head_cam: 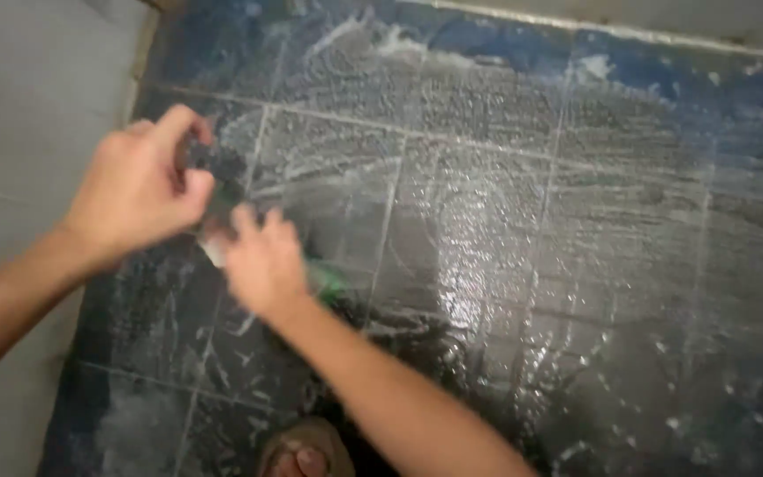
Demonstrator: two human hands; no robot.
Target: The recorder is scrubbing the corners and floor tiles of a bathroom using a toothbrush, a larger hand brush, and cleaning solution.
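My left hand and my right hand are raised together over a wet, soapy dark tile floor. Between them is a small dark object, blurred, which the left fingers pinch at the top. My right hand closes on a green and white thing that shows just below and beside it. What these things are cannot be told, because both hands are blurred by motion.
White soap streaks cover the dark blue and black tiles. A pale grey wall runs along the left, and a light edge borders the floor at the top. My sandalled foot shows at the bottom.
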